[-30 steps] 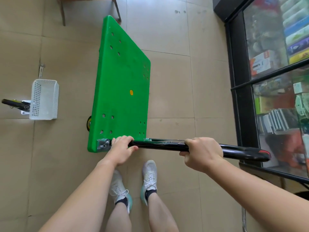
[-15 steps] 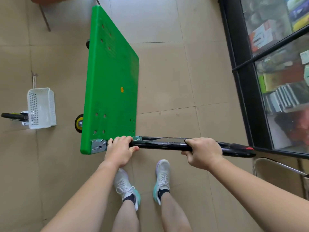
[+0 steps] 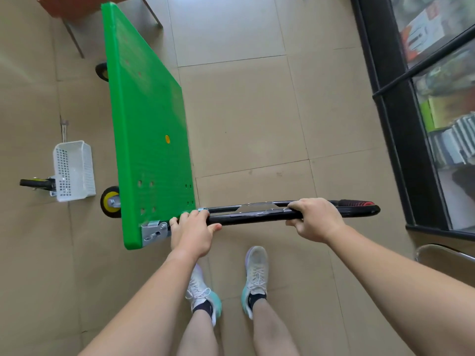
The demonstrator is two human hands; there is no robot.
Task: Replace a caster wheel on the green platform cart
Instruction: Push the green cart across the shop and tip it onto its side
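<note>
cart: a green plastic platform cart (image 3: pixel 146 129) is seen tipped toward one long side, its flat top face turned to the right and up at the camera. it stretches away from the person over the beige tiled floor (image 3: pixel 244 111). whether its lower edge touches the floor cannot be told.
handle: a black tubular metal handle (image 3: pixel 257 217) is joined to the near end of the deck at a silver metal hinge bracket (image 3: pixel 154 232) and is held out to the right. a red grip patch (image 3: pixel 358 202) is seen near its far end.
left hand: the left hand (image 3: pixel 192 232) is wrapped round the handle just beside the hinge bracket, with fingers curled over the tube and the thumb stretched along below it.
right hand: the right hand (image 3: pixel 313 218) is clamped on the same tube farther right, just short of the red patch.
fitted wheels: a black caster wheel with a yellow hub (image 3: pixel 110 201) is exposed at the near left of the deck. a second black caster wheel (image 3: pixel 101 71) is partly seen at the far left edge.
loose wheel: a separate black caster wheel (image 3: pixel 36 183) is laid on the floor against the left side of a white perforated plastic basket (image 3: pixel 73 170), which is set left of the cart and apart from it.
feet: two white laced sneakers (image 3: pixel 254 276) are planted on the floor below the handle.
surroundings: a black-framed glass display cabinet (image 3: pixel 390 111) is seen at the right. a brown wooden piece of furniture on thin metal legs (image 3: pixel 66 6) is seen beyond the cart's far end.
</note>
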